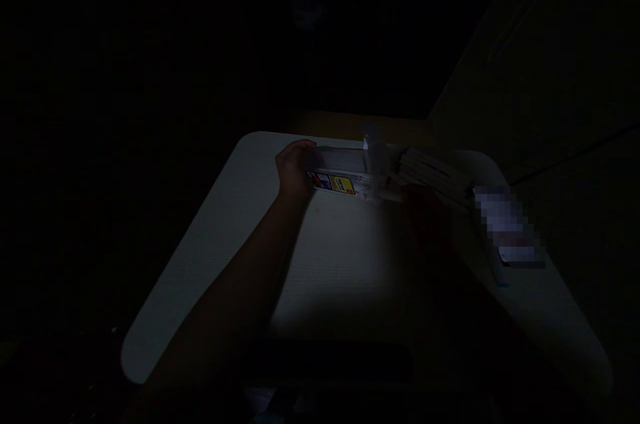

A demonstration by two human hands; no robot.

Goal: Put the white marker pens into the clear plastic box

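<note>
– Nearest to the camera, in the head view: left forearm (245,257), faintly lit, and right forearm (480,307), almost lost in darkness. Both stretched from the near side over a white table (330,257).

– And at the end of the left one, what exactly?

– Left hand (294,172), curled around the left end of a clear plastic box (340,159). Fingers closed as far as the width of the box allows; fingertips mostly hidden.

– Long axis of the box?

– From left to right, across the far part of the table, with the right end perhaps slightly nearer. On the near side, a printed label (331,183), partly yellow. At the right end, a clear flap (373,161), upright. Cannot tell whether lifted from the table or resting on it.

– And the right hand (423,204)?

– Just to the right of the box, a little nearer than its right end. Too dark: cannot tell how far open, nor whether touching the plastic.

– So, closer to the box?

– Left hand, by visible contact. From the left fingers, box towards the right; from the right fingers, towards the left and slightly far.

– Anything beyond the right hand?

– Yes: a pale ridged bundle (435,172), slanting from far left to near right. Then, farther right, a pixelated flat thing (507,224), beside a narrow strip (496,264) with bluish end.
</note>
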